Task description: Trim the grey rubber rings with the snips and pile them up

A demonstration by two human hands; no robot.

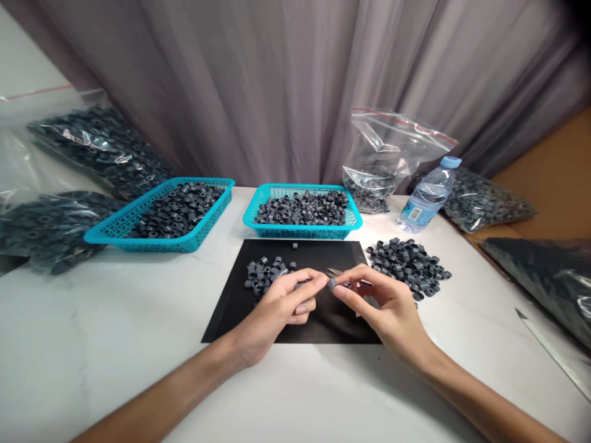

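Observation:
Over a black mat (231, 317), my two hands meet at the fingertips. My right hand (388, 301) pinches a small grey plastic ring (331, 283) between thumb and forefinger. A thin pointed metal blade (334, 271) shows beside that hand; the rest of the tool is mostly hidden by the fingers. My left hand (281, 301) is closed, its thumb and forefinger pressed together right beside the ring; what they hold, if anything, is hidden. Behind the left hand lies a pile of grey rings (263, 274) on the mat, and a lone ring (295, 245) sits near its far edge.
Two blue baskets (184, 246) (300, 232) of grey parts stand at the back. A larger ring pile (410, 267) lies right of the mat. Filled plastic bags (96, 141) (369, 184) flank both sides. A water bottle (427, 197) and a pale, pointed strip (549, 351) are on the right.

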